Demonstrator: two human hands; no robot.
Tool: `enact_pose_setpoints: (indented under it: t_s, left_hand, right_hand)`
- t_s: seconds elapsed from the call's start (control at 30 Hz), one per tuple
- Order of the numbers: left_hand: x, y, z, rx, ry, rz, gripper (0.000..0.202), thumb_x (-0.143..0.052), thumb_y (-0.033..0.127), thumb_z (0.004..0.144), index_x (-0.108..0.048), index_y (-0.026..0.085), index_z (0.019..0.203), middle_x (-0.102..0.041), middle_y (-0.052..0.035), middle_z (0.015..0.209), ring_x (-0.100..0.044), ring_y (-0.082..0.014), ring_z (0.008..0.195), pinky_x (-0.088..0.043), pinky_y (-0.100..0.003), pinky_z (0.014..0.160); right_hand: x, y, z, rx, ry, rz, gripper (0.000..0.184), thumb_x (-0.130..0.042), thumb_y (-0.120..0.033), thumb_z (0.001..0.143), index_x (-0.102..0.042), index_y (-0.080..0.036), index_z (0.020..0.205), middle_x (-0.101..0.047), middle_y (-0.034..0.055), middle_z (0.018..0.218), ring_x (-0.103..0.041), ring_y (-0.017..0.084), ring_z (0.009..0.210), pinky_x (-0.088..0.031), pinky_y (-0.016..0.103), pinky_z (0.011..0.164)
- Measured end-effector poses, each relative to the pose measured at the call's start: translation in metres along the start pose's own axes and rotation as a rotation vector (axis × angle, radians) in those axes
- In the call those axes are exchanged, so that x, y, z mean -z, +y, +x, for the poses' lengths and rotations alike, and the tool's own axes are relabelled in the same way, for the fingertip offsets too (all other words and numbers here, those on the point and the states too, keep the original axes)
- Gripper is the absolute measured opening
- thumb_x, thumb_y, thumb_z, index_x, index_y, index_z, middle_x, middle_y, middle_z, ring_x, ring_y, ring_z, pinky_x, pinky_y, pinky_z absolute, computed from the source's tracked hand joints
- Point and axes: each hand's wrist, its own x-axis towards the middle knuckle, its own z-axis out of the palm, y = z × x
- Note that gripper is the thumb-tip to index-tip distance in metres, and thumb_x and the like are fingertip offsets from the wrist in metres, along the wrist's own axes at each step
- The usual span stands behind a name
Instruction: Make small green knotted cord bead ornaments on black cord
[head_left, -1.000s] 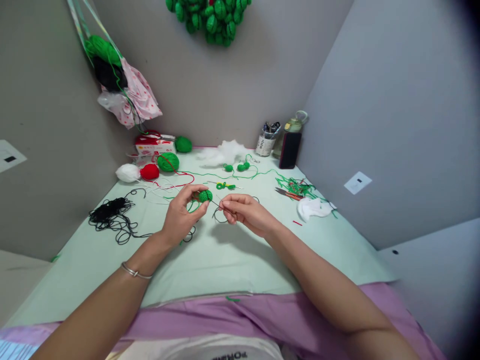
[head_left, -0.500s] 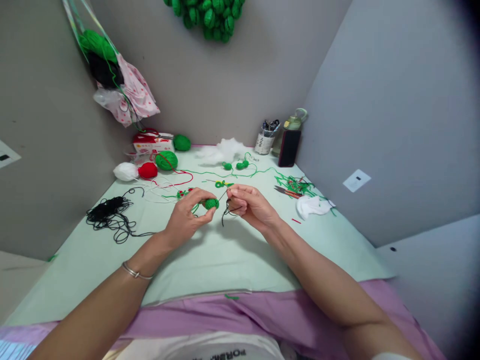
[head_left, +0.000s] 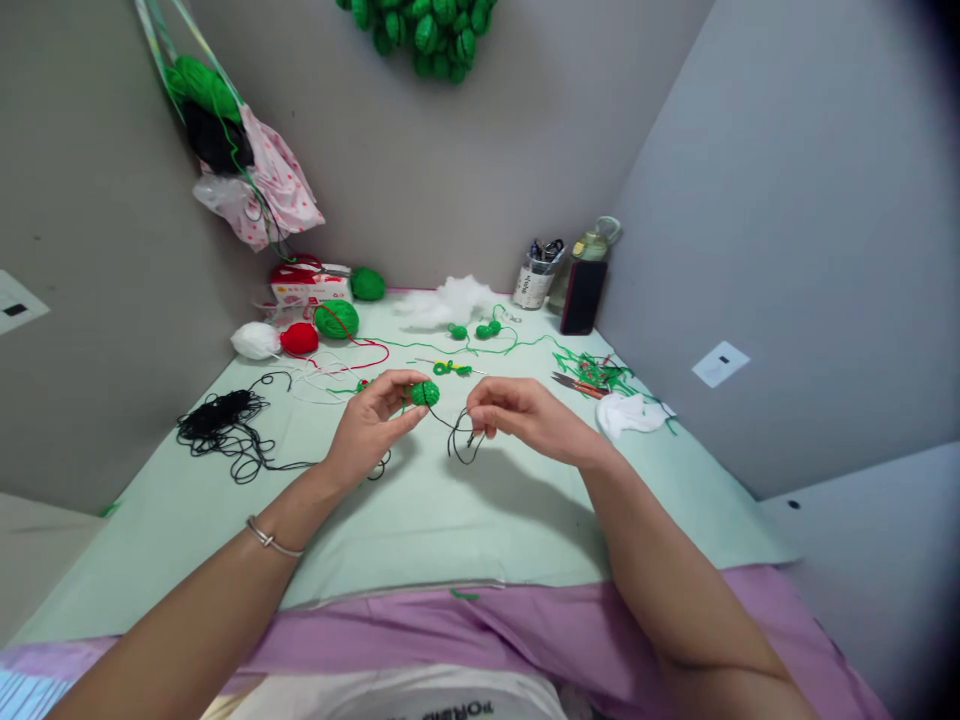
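Note:
My left hand (head_left: 375,415) pinches a small green crocheted ball (head_left: 425,393) between thumb and fingers above the table. A dark line of black yarn (head_left: 438,417) crosses the ball and runs from it to the right. My right hand (head_left: 514,412) is closed at the fingertips on that yarn, a short way right of the ball, with loops hanging below. Whether a needle is also between the right fingers, I cannot make out. Behind the hands lies a yellow-and-green tool (head_left: 452,368) with a thin metal tip.
A black yarn tangle (head_left: 217,420) lies left. Green (head_left: 337,319), red (head_left: 299,339) and white yarn balls (head_left: 256,341) sit at the back left. White stuffing (head_left: 457,300), a pen cup (head_left: 534,283) and a phone (head_left: 583,297) stand behind; snips (head_left: 581,385) lie right.
My right hand has turned and moved slightly right and down, with the yarn looping lower. The green ball has rotated in my left hand, showing the black line across it.

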Motion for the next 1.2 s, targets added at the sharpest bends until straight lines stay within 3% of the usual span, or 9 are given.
enact_pose_setpoints:
  t_s: [0.1,0.2,0.4,0.57,1.03,1.2]
  left_hand:
    - [0.001,-0.001,0.000,-0.025,0.009,0.032,0.031,-0.072,0.027,0.080,-0.065,0.022,0.110,-0.065,-0.0078,0.111,-0.061,-0.0204,0.102,-0.047,-0.038,0.098]
    - [0.000,0.000,-0.001,-0.046,-0.004,0.062,0.030,-0.071,0.026,0.080,-0.065,0.022,0.109,-0.064,-0.0077,0.110,-0.060,-0.0206,0.103,-0.046,-0.038,0.099]
    - [-0.001,0.004,-0.001,-0.089,-0.019,0.118,0.027,-0.068,0.020,0.082,-0.065,0.023,0.109,-0.062,-0.0066,0.107,-0.059,-0.0191,0.100,-0.046,-0.036,0.095]
    - [-0.002,0.005,-0.001,-0.105,-0.019,0.132,0.027,-0.068,0.019,0.081,-0.066,0.023,0.109,-0.062,-0.0070,0.107,-0.059,-0.0197,0.099,-0.047,-0.036,0.094]
    - [-0.003,0.004,-0.002,-0.187,0.015,0.263,0.024,-0.070,0.018,0.080,-0.067,0.023,0.103,-0.062,-0.0063,0.103,-0.058,-0.0201,0.098,-0.047,-0.036,0.090]
    - [-0.004,0.002,-0.003,-0.133,0.033,0.162,0.023,-0.071,0.022,0.080,-0.065,0.022,0.102,-0.060,-0.0057,0.101,-0.058,-0.0188,0.095,-0.047,-0.035,0.090]
  right_hand:
    - [0.000,0.002,0.002,0.093,0.248,-0.156,0.014,-0.063,-0.030,0.089,-0.069,-0.018,0.082,-0.061,0.0031,0.085,-0.053,0.013,0.076,-0.041,0.025,0.065]
    - [-0.006,0.002,0.003,0.149,0.355,-0.241,0.013,-0.064,-0.029,0.089,-0.071,-0.020,0.084,-0.057,0.0021,0.079,-0.051,0.013,0.072,-0.038,0.025,0.062]
    - [-0.026,0.001,0.003,0.277,0.335,-0.440,0.013,-0.058,-0.024,0.093,-0.070,-0.020,0.088,-0.052,0.0006,0.074,-0.045,0.010,0.061,-0.036,0.025,0.059]
    - [-0.029,0.005,0.004,0.286,0.316,-0.514,0.016,-0.054,-0.024,0.095,-0.068,-0.020,0.087,-0.052,0.0010,0.074,-0.046,0.010,0.061,-0.035,0.024,0.058]
    - [-0.034,0.006,0.005,0.210,0.312,-0.508,0.013,-0.055,-0.017,0.091,-0.064,-0.019,0.083,-0.052,0.0003,0.074,-0.046,0.011,0.061,-0.035,0.025,0.060]
    - [-0.041,0.012,0.008,0.126,0.327,-0.349,0.009,-0.057,-0.019,0.090,-0.063,-0.020,0.083,-0.054,-0.0010,0.071,-0.046,0.011,0.061,-0.035,0.025,0.059]
